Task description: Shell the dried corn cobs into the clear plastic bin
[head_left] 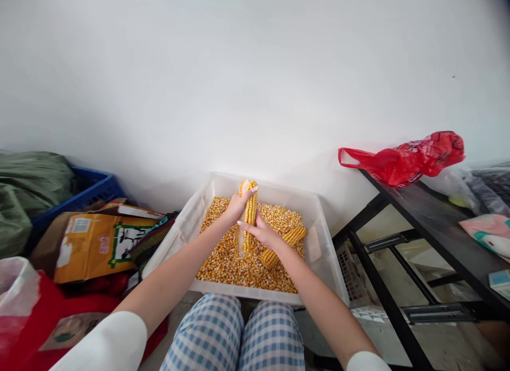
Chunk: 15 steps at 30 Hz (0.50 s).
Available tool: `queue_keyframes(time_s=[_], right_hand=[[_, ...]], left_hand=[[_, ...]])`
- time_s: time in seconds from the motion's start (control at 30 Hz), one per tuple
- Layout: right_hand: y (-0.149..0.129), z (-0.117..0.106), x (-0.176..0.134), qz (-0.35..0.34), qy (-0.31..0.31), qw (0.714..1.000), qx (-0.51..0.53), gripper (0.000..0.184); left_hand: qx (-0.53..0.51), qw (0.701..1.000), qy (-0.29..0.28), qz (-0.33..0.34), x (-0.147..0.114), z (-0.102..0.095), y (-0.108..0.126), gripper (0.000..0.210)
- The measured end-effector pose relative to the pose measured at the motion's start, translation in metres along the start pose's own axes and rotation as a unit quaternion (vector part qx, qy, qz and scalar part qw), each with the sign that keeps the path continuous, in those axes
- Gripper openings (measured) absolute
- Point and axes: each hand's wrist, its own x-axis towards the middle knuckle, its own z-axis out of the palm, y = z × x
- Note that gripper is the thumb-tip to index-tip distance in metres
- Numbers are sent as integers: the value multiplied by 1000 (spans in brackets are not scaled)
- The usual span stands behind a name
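Two hands on one ear of corn, held upright-ish over the middle of the bin. Left hand closed round the upper part, thumb across the kernels; right hand gripping lower down, thumb toward the left. Paler cob, looks partly stripped, sits against the ear's left side; can't tell which hand carries it.

Loose kernels spread across the bin floor, wall to wall on the near side. Second ear lies on them toward the right edge, tilted; right forearm passes over it and hides part. Left forearm covers the near left corner.

Knees in checked trousers right at the near edge. White wall behind the far edge.

Left edge is crowded: black mesh item just beside it, then orange carton, blue crate with green sack, red bag nearest.

Right edge: black table, legs close to the bin. Red plastic bag over its far left corner, pink packet further right.
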Motion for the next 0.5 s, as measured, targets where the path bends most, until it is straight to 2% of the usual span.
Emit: queue_keyframes(time_s=[0.3, 0.5], right_hand=[[-4, 5, -2, 15, 14, 1000, -1, 79], [-9, 8, -3, 14, 18, 1000, -11, 71]], left_hand=[[62, 998, 27, 2, 2, -1, 0, 49], [53, 999, 10, 0, -4, 2, 5, 45]])
